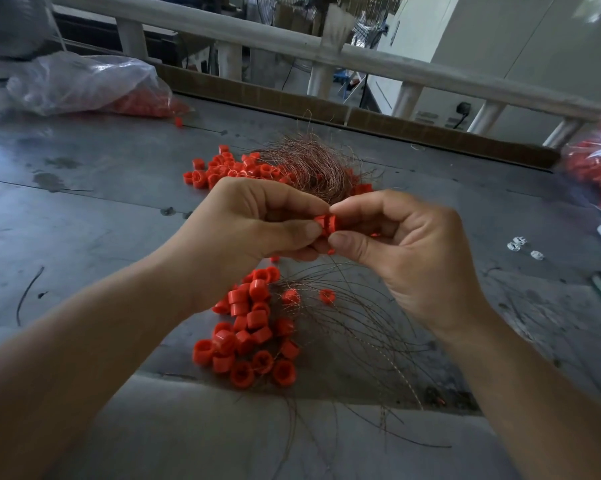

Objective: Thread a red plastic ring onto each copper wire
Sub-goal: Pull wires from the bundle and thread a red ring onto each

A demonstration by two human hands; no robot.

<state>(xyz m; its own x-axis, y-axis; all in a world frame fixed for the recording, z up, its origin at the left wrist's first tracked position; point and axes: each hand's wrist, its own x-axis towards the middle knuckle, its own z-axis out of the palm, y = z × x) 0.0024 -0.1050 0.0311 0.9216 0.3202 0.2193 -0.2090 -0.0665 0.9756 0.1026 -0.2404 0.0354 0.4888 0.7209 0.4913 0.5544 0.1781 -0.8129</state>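
Where left grip [254, 230] meets right grip [406, 244], ring [325, 225] sits.

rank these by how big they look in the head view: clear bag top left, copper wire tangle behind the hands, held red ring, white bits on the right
1. clear bag
2. copper wire tangle
3. red ring and white bits: look alike, and the ring is nearer the camera, so no ranking

Single head-worn wide-angle view, looking forward and down, close over the table [84, 220]
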